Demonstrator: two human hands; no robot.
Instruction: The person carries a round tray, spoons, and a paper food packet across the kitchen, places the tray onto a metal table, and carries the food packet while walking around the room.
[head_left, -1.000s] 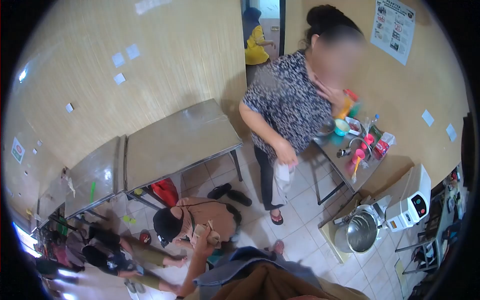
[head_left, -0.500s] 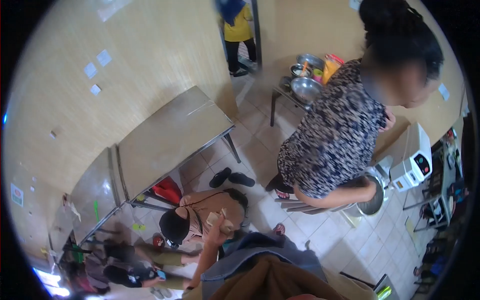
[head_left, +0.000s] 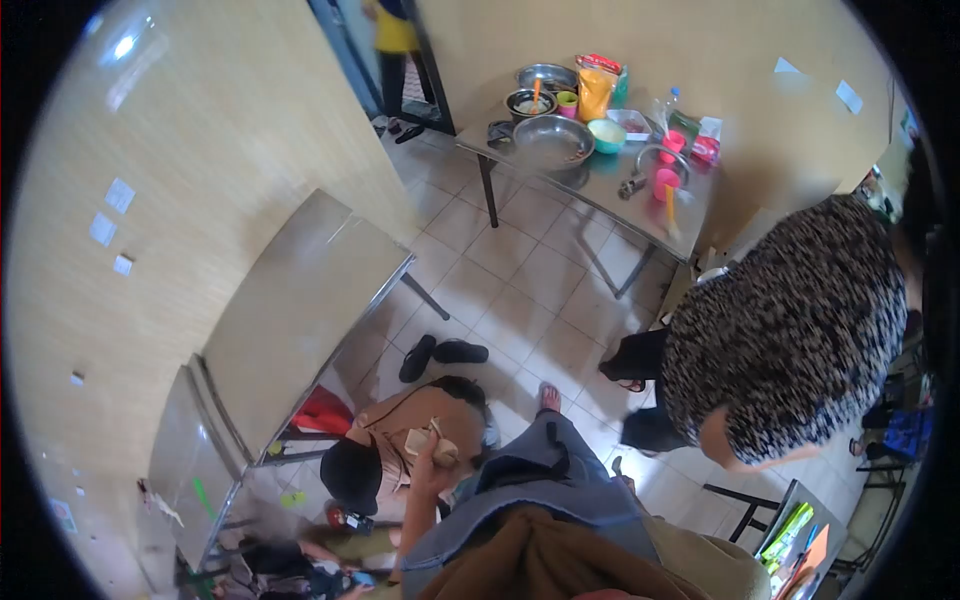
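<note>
My left hand (head_left: pixel 428 472) is raised at the lower middle of the head view, its fingers wrapped round a crumpled beige cloth (head_left: pixel 436 443). Just behind it a person in a pinkish-tan top (head_left: pixel 400 410) and dark head covering crouches on the floor. My right hand does not show. Below the camera are my blue-grey apron (head_left: pixel 540 490) and one foot in a sandal (head_left: pixel 549 397).
A metal table (head_left: pixel 660 215) at the back bears bowls, cups and packets. Another metal table (head_left: pixel 300 270) stands along the left wall. At the right a person in a patterned top (head_left: pixel 790 330) walks. Black slippers (head_left: pixel 440 354) lie on tiles. A small table (head_left: pixel 800 530) holds papers.
The view has swung to the right. The person in the patterned top has moved from the back table, past the mixer, to the right edge. My left hand still grips the cloth.
</note>
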